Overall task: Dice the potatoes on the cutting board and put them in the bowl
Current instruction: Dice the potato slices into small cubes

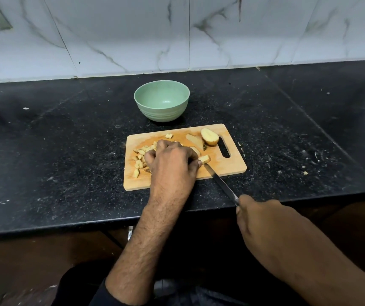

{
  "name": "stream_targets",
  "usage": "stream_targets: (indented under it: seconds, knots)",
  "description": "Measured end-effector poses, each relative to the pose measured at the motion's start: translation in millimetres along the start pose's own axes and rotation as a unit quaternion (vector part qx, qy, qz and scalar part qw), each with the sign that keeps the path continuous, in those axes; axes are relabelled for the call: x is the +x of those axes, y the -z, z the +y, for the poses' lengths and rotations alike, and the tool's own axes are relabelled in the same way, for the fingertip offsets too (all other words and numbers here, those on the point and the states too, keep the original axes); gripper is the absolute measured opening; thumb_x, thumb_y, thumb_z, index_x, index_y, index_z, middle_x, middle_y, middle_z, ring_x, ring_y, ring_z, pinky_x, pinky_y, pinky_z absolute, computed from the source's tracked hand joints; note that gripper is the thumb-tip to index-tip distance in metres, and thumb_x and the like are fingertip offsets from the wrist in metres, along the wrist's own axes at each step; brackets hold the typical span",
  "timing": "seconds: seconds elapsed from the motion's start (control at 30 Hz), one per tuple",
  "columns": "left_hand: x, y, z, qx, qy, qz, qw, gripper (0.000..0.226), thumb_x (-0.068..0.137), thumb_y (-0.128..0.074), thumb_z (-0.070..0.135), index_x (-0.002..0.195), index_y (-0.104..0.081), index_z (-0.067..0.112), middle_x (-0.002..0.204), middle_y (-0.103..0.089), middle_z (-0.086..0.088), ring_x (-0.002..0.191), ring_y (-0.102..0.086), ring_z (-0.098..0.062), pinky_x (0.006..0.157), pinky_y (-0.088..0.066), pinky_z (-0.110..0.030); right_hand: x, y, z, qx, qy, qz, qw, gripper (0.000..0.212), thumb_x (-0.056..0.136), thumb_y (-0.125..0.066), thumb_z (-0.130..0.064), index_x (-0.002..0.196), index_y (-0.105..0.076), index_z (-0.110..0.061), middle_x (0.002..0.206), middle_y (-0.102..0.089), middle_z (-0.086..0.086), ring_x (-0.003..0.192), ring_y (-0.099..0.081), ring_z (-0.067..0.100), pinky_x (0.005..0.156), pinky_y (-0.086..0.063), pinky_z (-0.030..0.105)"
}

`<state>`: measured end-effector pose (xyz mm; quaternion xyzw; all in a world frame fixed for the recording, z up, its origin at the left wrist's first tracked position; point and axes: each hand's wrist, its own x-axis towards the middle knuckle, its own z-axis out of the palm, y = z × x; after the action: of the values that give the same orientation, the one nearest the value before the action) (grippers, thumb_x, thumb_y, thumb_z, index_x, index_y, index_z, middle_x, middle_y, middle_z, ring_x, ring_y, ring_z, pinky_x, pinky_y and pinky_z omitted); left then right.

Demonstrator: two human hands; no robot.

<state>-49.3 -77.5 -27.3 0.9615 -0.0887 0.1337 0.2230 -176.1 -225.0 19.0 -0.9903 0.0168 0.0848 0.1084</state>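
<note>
Under left hand (170, 159), diced potatoes (140, 157)

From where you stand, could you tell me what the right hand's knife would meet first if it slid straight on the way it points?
Most likely the small potato piece just past the knife tip, by the left hand's thumb.

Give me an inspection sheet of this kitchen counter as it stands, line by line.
Surface: black speckled counter, pale crumbs scattered.
Job's things: cutting board holds diced potato, slices and a potato half; green bowl behind it is empty.
Clutter: scraps right of the board.
Hands: left hand curled over potato pieces; right hand grips the knife, tip by a potato chunk.
Cables: nothing seen.
Surroundings: marble-look wall tiles; a metal fitting upper left.
</note>
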Motion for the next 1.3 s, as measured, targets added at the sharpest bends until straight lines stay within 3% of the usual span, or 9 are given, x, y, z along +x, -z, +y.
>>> stream_targets:
  seconds: [0.23, 0.47, 0.7, 0.83, 1.0, 1.07, 1.3]
  knots:
    - [-4.0, 5.4, -6.9, 0.007, 0.002, 0.0, 1.0, 0.018, 0.09, -0.069, 0.04, 0.105, -0.072, 0.032, 0.11, -0.064, 0.015, 0.119, -0.035, -0.014, 0.094, -0.018, -0.041, 10.9, 4.1, -7.2, 0.013, -0.005, 0.046, 0.999, 0.027, 0.105, -0.023, -0.044, 0.088, -0.038, -0.029, 0.069, -0.051, -0.006, 0.059, -0.045, 0.004, 0.057, -0.038, 0.03]
    - [-3.3, 5.2, -6.2, 0.002, -0.003, 0.01, 1.0, 0.014, 0.09, -0.069, 0.04, 0.1, -0.074, 0.032, 0.105, -0.063, 0.016, 0.115, -0.037, -0.013, 0.09, -0.017, -0.038, 26.7, -1.8, -13.9, -0.007, 0.007, 0.029, 1.0, 0.023, 0.106, -0.025, -0.041, 0.095, -0.04, -0.028, 0.074, -0.049, -0.006, 0.069, -0.048, 0.016, 0.064, -0.04, 0.033]
    - [-0.8, 4.6, -5.6, 0.005, 0.001, 0.01, 1.0, 0.008, 0.089, -0.07, 0.036, 0.094, -0.075, 0.031, 0.102, -0.063, 0.018, 0.114, -0.036, -0.011, 0.087, -0.014, -0.035, 35.9, -3.9, -21.6, -0.037, 0.01, 0.015, 0.999, 0.026, 0.107, -0.027, -0.034, 0.117, -0.049, -0.023, 0.074, -0.04, -0.007, 0.078, -0.047, 0.02, 0.068, -0.038, 0.034]
    - [0.4, 4.2, -5.8, 0.002, 0.007, 0.008, 1.0, 0.007, 0.088, -0.071, 0.034, 0.094, -0.075, 0.031, 0.104, -0.064, 0.018, 0.116, -0.037, -0.011, 0.084, -0.011, -0.033, 45.3, -6.3, -25.2, -0.034, 0.006, 0.001, 0.999, 0.028, 0.106, -0.03, -0.032, 0.124, -0.049, -0.023, 0.08, -0.045, -0.004, 0.081, -0.048, 0.021, 0.069, -0.039, 0.034]
    - [-0.9, 3.4, -6.1, -0.011, 0.021, 0.011, 1.0, 0.008, 0.088, -0.072, 0.036, 0.093, -0.075, 0.031, 0.102, -0.064, 0.018, 0.115, -0.038, -0.011, 0.084, -0.01, -0.033, 35.2, -5.3, -8.7, 0.017, 0.017, -0.023, 0.999, 0.023, 0.107, -0.028, -0.036, 0.102, -0.05, -0.027, 0.076, -0.055, -0.004, 0.07, -0.055, 0.011, 0.067, -0.05, 0.033]
    - [-1.3, 2.4, -6.5, -0.013, 0.026, 0.014, 0.999, 0.009, 0.088, -0.071, 0.037, 0.093, -0.074, 0.03, 0.1, -0.063, 0.018, 0.114, -0.038, -0.011, 0.089, -0.015, -0.036, 22.4, -5.3, -2.9, 0.023, 0.018, -0.022, 0.999, 0.024, 0.107, -0.027, -0.038, 0.09, -0.043, -0.031, 0.071, -0.055, -0.003, 0.063, -0.053, 0.006, 0.059, -0.045, 0.028]
    - [-8.9, 0.4, 0.0, 0.037, -0.003, 0.051, 0.998, 0.008, 0.092, -0.066, 0.032, 0.096, -0.072, 0.028, 0.103, -0.062, 0.014, 0.116, -0.037, -0.015, 0.094, -0.017, -0.041, 6.8, -9.8, 9.1, 0.029, 0.003, 0.009, 1.0, 0.03, 0.105, -0.027, -0.046, 0.085, -0.041, -0.029, 0.069, -0.056, -0.004, 0.06, -0.055, 0.009, 0.06, -0.047, 0.028]
